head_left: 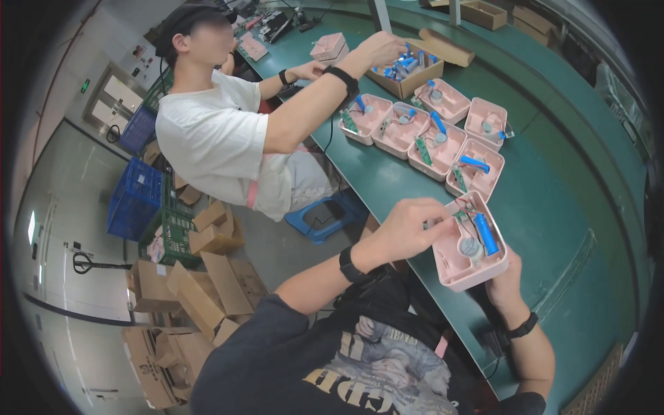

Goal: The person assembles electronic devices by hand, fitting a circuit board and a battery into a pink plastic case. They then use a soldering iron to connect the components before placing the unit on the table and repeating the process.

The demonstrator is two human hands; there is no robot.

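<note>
A pink plastic housing (449, 268), open side up and tilted toward me, is held over the near edge of the bench. My right hand (508, 280) is closed round its right side from below. Inside lie a blue cylindrical battery (486, 234), a round silver-grey part like a small motor (472, 249), thin wires and a small green circuit board (463, 217). At the housing's upper left edge, my left hand (409, 232) has its fingers pinched together beside the board. Whatever those fingertips hold is hidden.
Several similar pink housings (391, 146) with batteries and boards sit just beyond on the green bench (539, 180). Farther off, a cardboard box (403, 86) holds blue batteries; a co-worker's hand (382, 50) reaches over it. Cardboard boxes (200, 297) and a blue stool (325, 214) stand at left.
</note>
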